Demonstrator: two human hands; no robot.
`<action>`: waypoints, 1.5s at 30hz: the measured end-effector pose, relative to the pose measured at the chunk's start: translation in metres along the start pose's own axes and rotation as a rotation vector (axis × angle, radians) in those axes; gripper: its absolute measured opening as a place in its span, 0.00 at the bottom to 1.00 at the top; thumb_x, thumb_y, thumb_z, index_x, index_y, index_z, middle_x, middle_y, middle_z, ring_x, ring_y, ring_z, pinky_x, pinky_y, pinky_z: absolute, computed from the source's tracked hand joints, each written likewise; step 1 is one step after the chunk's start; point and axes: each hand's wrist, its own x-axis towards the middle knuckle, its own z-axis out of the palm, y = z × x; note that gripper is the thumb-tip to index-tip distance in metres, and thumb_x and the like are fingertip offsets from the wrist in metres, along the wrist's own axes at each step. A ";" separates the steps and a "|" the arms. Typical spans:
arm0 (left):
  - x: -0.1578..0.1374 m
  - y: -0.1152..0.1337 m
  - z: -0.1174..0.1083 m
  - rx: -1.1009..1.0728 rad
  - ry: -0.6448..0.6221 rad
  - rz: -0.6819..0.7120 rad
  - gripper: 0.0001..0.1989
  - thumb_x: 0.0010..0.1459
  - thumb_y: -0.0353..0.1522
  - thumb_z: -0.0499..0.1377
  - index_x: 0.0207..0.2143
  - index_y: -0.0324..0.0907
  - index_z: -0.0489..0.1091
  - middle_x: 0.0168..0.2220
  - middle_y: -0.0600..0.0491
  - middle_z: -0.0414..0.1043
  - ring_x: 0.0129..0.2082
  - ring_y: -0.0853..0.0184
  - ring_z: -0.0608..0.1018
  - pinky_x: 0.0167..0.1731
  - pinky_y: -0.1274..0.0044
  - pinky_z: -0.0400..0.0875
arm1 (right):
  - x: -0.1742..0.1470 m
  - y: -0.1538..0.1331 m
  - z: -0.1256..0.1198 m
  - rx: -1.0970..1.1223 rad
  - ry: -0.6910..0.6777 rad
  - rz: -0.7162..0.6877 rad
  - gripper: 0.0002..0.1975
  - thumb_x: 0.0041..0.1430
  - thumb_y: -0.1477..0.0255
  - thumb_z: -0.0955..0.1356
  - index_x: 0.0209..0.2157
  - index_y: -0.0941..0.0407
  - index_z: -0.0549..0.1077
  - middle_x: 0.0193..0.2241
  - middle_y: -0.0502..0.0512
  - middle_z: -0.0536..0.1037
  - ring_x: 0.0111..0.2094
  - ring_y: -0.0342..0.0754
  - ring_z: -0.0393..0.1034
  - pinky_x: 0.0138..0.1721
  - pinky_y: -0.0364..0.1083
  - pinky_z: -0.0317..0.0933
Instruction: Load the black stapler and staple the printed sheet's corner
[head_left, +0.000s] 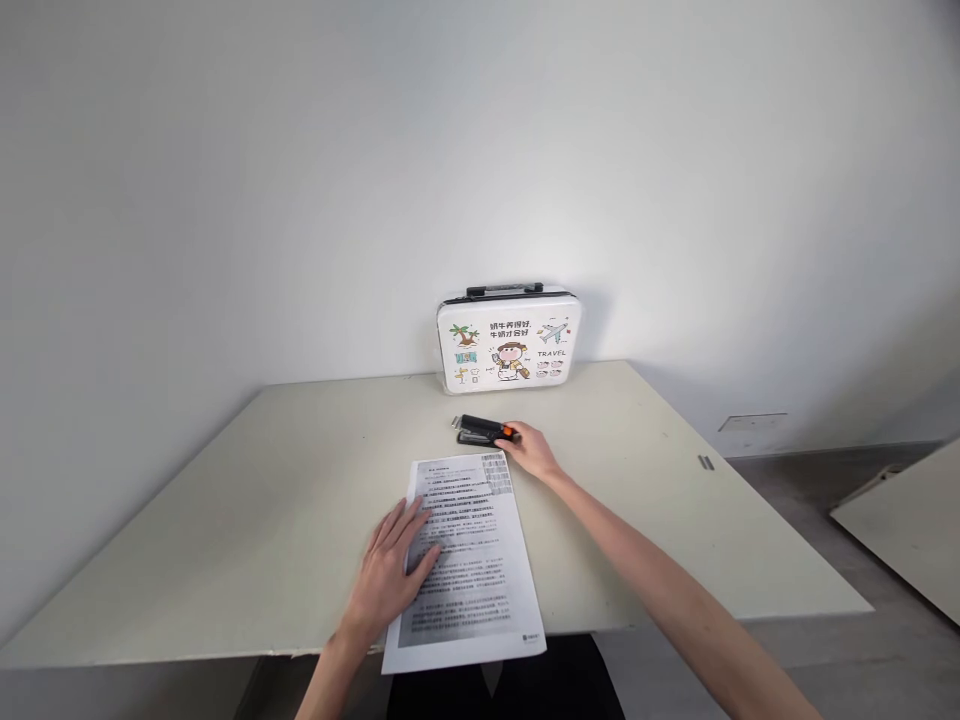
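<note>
A printed sheet of paper (469, 560) lies on the pale table, its near edge jutting past the table's front edge. My left hand (390, 565) rests flat on the left side of the paper, fingers spread. Just beyond the paper's far edge is a black stapler (484, 428) with an orange part at its rear. My right hand (531, 450) grips the stapler's rear end; its jaws point left and stand apart. Whether the paper is one sheet or a stack, I cannot tell.
A white case (510, 345) with cartoon prints and a black handle stands upright against the wall at the table's back. A small strip of staples (706, 462) lies on the right of the table (225, 520). Another pale panel (907, 530) is at the far right.
</note>
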 end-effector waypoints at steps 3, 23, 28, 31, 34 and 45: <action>0.000 0.001 0.002 0.003 -0.005 -0.008 0.28 0.71 0.47 0.56 0.70 0.50 0.64 0.73 0.50 0.60 0.74 0.50 0.59 0.69 0.53 0.60 | -0.034 0.031 -0.040 0.016 0.084 0.065 0.23 0.65 0.53 0.67 0.51 0.54 0.76 0.46 0.61 0.83 0.43 0.56 0.79 0.50 0.55 0.72; 0.021 0.029 0.005 0.006 0.098 0.094 0.20 0.74 0.41 0.54 0.65 0.51 0.65 0.67 0.49 0.69 0.70 0.48 0.66 0.64 0.50 0.69 | -0.168 0.031 -0.142 0.194 -0.103 0.243 0.23 0.72 0.51 0.63 0.58 0.47 0.74 0.60 0.57 0.77 0.60 0.58 0.71 0.61 0.58 0.66; 0.044 0.077 0.005 -0.130 0.001 0.219 0.17 0.74 0.36 0.55 0.62 0.51 0.67 0.60 0.51 0.75 0.69 0.53 0.69 0.65 0.54 0.71 | -0.166 0.034 -0.133 0.213 0.004 0.277 0.25 0.76 0.52 0.55 0.57 0.48 0.75 0.57 0.57 0.79 0.60 0.56 0.72 0.63 0.58 0.64; 0.065 0.103 0.011 -0.189 -0.046 0.281 0.15 0.74 0.35 0.55 0.60 0.51 0.68 0.58 0.52 0.76 0.67 0.56 0.70 0.64 0.57 0.71 | -0.165 0.038 -0.129 0.155 0.026 0.218 0.24 0.76 0.54 0.55 0.56 0.49 0.74 0.56 0.57 0.80 0.58 0.56 0.73 0.62 0.58 0.64; 0.089 0.121 0.022 -0.219 -0.055 0.310 0.15 0.74 0.36 0.55 0.60 0.50 0.68 0.57 0.51 0.77 0.66 0.56 0.71 0.63 0.57 0.71 | -0.165 0.039 -0.129 0.107 0.054 0.166 0.23 0.76 0.55 0.55 0.55 0.50 0.74 0.55 0.58 0.80 0.57 0.56 0.74 0.62 0.58 0.65; 0.148 0.140 0.064 -0.277 -0.102 0.342 0.05 0.68 0.36 0.64 0.44 0.47 0.76 0.47 0.52 0.82 0.54 0.55 0.79 0.55 0.59 0.73 | -0.168 0.034 -0.128 -0.009 0.004 0.093 0.19 0.69 0.55 0.67 0.57 0.48 0.71 0.54 0.57 0.79 0.53 0.57 0.74 0.56 0.58 0.69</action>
